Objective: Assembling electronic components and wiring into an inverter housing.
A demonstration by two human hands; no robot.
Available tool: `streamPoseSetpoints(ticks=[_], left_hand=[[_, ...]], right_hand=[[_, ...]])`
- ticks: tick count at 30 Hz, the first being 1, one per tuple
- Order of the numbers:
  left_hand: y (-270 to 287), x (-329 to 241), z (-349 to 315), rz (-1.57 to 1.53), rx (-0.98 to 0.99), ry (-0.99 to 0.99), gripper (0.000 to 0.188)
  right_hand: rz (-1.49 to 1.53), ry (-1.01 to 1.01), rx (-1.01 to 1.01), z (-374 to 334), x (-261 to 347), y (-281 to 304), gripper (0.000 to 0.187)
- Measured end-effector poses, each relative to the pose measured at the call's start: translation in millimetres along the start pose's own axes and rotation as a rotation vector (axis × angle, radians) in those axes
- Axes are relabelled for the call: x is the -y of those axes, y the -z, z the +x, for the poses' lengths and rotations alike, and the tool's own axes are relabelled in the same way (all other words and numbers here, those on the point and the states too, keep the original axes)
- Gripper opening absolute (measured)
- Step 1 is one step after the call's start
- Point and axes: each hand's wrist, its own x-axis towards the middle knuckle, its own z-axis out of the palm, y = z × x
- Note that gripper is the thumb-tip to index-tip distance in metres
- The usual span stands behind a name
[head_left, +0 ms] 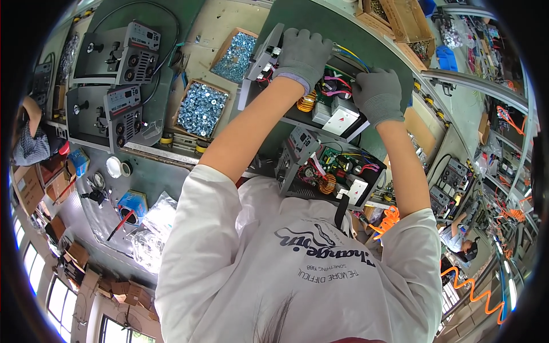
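Left hand (303, 57) hides part of machine (322, 112); small fasteners (202, 108), probably bolts, nearby.

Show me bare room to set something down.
Bare green mat shows beyond the left hand, toward the cardboard box; pale bench beyond the far hardware tray is mostly bare. Crowded: the open machine between the left and right hand, with another machine on its near side.

The left hand (305, 56) hides what lies under it on the open machine (260, 66), and the right hand (378, 96) covers part of its right end. The white shirt (286, 274) hides part of the tabletop's (320, 17) near edge. The rim cuts off a co-worker (31, 147).
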Motion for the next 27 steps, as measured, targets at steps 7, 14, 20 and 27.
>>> streamPoseSetpoints(ticks=[7,14,20,27], left_hand=[[-4.5,3.0,-1.2,-0.042,-0.053,-0.021,0.020],[-19.5,12.4,9.6,-0.040,-0.099,-0.076,0.018],[-9.3,13.1,32.9,0.050,0.119,-0.042,0.019],[-16.7,19.5,39.4,-0.058,0.581,0.143,0.034]], right_hand=[[0.015,0.003,-0.005,4.8,-2.2,-4.4,0.017],[-0.045,-0.040,-0.029,9.5,-3.7,-11.9,0.015],[0.046,0.003,-0.247,12.5,-19.6,-13.5,0.019],[0.107,-0.270,-0.057,54.4,-29.1,-26.0,0.023]])
